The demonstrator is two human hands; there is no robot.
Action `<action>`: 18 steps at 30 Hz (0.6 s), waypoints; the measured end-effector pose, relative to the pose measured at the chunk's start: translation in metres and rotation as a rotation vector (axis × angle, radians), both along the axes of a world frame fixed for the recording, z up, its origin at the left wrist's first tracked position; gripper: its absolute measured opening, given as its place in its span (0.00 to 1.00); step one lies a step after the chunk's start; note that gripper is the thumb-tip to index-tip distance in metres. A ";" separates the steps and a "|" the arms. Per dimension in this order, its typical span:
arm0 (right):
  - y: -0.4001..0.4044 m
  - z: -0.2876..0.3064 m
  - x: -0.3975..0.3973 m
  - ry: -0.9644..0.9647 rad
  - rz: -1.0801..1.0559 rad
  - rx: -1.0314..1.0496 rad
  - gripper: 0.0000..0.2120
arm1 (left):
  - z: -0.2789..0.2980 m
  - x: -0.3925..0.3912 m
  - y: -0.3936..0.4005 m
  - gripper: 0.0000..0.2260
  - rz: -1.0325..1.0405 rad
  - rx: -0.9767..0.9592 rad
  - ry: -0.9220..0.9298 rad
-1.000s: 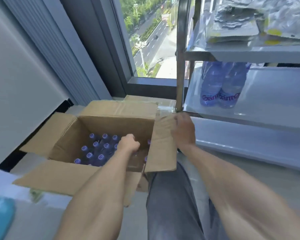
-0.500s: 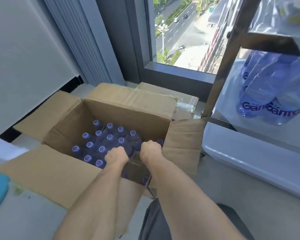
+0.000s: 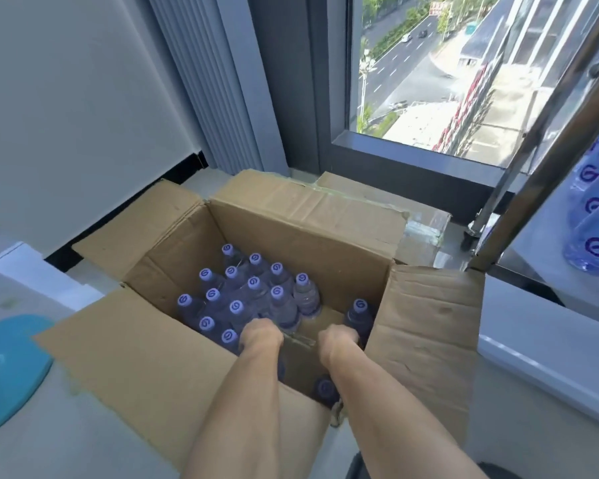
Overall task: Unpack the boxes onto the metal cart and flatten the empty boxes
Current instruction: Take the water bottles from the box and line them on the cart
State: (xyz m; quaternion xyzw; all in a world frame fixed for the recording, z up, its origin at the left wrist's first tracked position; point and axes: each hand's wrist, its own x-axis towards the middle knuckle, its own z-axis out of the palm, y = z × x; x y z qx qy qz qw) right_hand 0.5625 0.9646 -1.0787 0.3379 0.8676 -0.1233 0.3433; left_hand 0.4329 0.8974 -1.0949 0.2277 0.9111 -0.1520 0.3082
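Early stage. Left hand (image 3: 260,335), right hand (image 3: 338,340) deep in open box (image 3: 291,229); grip unclear. Bottles (image 3: 253,299) ahead mostly unpacked; few bottles on cart (image 3: 592,216) far right. Flattening pending.

Both my forearms reach forward and down, bare, roughly parallel, a gap between them. My left hand (image 3: 260,334) is knuckles-up with fingers curled under, out of sight. My right hand (image 3: 338,340) matches it, fingers likewise curled and hidden.
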 end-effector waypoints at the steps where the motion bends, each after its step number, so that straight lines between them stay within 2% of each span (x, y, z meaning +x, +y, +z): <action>1: -0.002 -0.001 -0.001 0.020 -0.016 0.009 0.19 | 0.003 0.001 -0.001 0.24 0.012 0.036 0.010; 6: -0.002 0.007 0.002 0.219 -0.246 0.082 0.15 | 0.034 0.006 -0.005 0.19 0.123 0.325 0.117; 9: -0.003 0.024 0.003 0.333 -0.374 0.114 0.15 | 0.054 0.003 -0.010 0.14 0.237 0.620 -0.010; 11: -0.005 0.038 0.004 0.401 -0.375 0.184 0.15 | 0.065 0.000 -0.014 0.10 0.327 0.871 -0.139; 15: -0.004 0.083 0.015 0.672 -0.534 0.211 0.13 | 0.102 -0.009 -0.021 0.04 0.767 1.263 -0.284; 18: 0.004 0.124 0.027 0.899 -0.637 0.206 0.13 | 0.133 -0.015 -0.026 0.01 1.058 1.443 -0.481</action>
